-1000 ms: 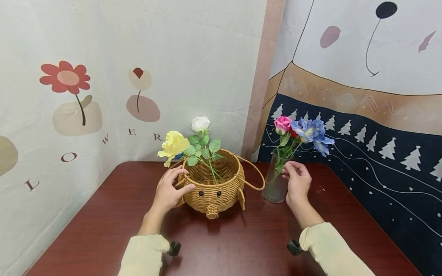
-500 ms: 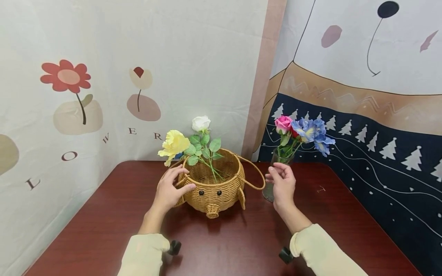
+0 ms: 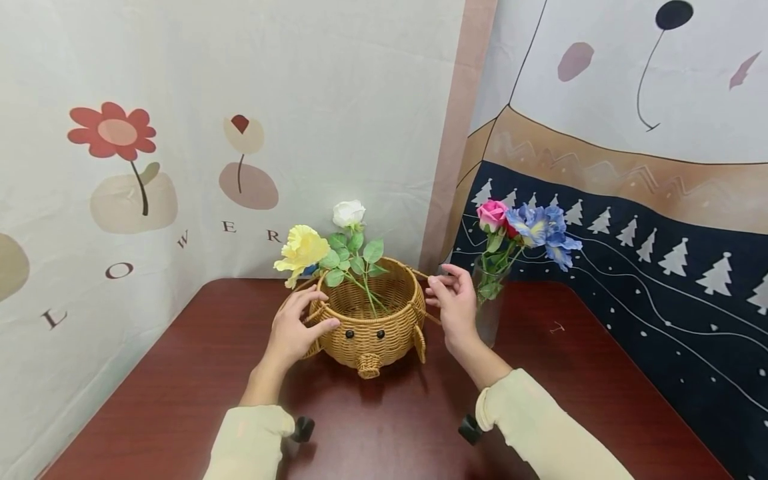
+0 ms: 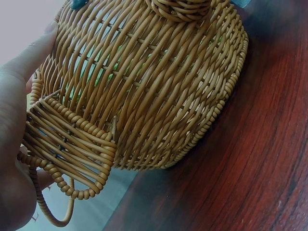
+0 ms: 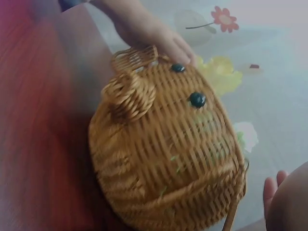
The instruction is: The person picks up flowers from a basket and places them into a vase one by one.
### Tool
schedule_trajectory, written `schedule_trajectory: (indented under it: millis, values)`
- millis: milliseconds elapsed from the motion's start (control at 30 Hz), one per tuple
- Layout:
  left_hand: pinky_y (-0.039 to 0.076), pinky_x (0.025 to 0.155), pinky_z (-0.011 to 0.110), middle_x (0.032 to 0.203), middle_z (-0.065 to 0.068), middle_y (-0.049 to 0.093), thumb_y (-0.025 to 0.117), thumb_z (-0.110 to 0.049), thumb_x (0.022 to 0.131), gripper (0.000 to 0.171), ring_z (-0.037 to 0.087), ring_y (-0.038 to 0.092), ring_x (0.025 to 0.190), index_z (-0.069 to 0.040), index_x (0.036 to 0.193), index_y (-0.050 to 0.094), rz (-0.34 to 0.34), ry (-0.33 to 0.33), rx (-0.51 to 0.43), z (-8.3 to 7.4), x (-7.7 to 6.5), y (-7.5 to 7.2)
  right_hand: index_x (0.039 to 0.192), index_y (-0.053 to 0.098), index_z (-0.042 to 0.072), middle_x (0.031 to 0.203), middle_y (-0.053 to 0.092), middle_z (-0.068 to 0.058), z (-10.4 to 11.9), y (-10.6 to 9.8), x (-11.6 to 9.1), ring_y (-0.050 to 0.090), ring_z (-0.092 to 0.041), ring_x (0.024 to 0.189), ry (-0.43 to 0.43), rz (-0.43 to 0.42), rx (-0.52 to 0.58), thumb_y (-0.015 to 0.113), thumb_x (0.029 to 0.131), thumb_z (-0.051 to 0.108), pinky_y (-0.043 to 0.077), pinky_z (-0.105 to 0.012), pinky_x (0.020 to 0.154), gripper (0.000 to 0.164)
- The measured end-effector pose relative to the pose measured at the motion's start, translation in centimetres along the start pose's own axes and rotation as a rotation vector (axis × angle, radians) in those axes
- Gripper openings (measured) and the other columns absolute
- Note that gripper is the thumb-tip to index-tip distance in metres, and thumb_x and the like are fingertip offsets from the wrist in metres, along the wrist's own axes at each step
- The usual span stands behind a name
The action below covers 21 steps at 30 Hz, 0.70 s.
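Note:
A pig-faced wicker basket (image 3: 393,343) stands on the table, its snout facing me. My left hand (image 3: 294,330) holds its left rim, thumb across the front and fingers at the side by the woven ear (image 4: 72,144). Inside lean a yellow flower (image 3: 302,252) and a white rose (image 3: 349,213), their heads above the rim. My right hand (image 3: 459,307) is beside the basket's right rim, fingers loosely bent, fingertips overlapping the right handle in the head view. In the right wrist view, this hand's fingers (image 5: 270,187) appear apart from the basket.
Right of the basket stands a clear glass vase (image 3: 492,320), partly behind my right hand. It holds a pink rose (image 3: 492,215), a blue flower (image 3: 537,230) and a partly hidden red bloom. Printed cloths hang behind the dark red table (image 3: 180,373).
My right hand has moved left from beside the vase, across its front, to the basket's right handle. The left hand, basket and flowers stay in place.

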State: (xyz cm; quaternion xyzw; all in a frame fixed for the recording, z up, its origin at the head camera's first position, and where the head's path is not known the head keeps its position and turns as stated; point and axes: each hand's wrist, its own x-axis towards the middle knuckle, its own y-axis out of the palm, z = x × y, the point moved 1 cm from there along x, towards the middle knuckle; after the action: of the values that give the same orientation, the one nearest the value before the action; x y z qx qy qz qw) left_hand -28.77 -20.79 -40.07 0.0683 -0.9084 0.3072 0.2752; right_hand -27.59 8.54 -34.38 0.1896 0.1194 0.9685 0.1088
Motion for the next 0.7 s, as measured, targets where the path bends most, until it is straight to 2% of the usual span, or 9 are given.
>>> schedule_trajectory:
  millis: [133,367,533,700]
  values:
    - [0.036,0.102,0.050,0.141,0.005,0.051,0.084,-0.042,0.073,0.049,0.032,0.042,0.131,-0.022,0.113,0.064,0.000,0.009,0.009,0.1,0.1,0.0,0.129,0.046,0.004,0.099,0.058,-0.007,0.4,1.4,0.6,0.063,-0.019,0.089,0.044,0.045,0.009,0.061,0.095,0.009,0.054,-0.040,0.083,0.037]
    - [0.035,0.102,0.050,0.141,0.006,0.051,0.084,-0.042,0.073,0.049,0.032,0.042,0.131,-0.020,0.113,0.064,0.000,0.013,0.005,0.1,0.0,0.1,0.133,0.043,0.004,0.106,0.058,-0.009,0.7,3.4,1.4,0.060,-0.024,0.101,0.051,0.113,0.034,0.061,0.096,0.010,0.050,-0.045,0.092,0.042]
    - [0.035,0.102,0.051,0.141,0.006,0.051,0.084,-0.043,0.073,0.049,0.032,0.042,0.130,-0.022,0.112,0.064,-0.004,0.009,0.011,0.0,0.1,0.0,0.138,0.040,0.006,0.115,0.058,-0.013,0.3,4.3,2.1,0.054,-0.035,0.115,0.086,0.177,0.040,0.060,0.097,0.011,0.043,-0.051,0.099,0.046]
    - [0.035,0.102,0.052,0.141,0.005,0.051,0.083,-0.045,0.073,0.049,0.032,0.042,0.131,-0.023,0.112,0.064,-0.001,0.004,0.011,0.0,0.0,0.0,0.142,0.037,0.009,0.125,0.056,-0.017,0.1,5.3,2.9,0.054,-0.032,0.117,0.127,0.233,0.038,0.061,0.096,0.014,0.040,-0.052,0.101,0.051]
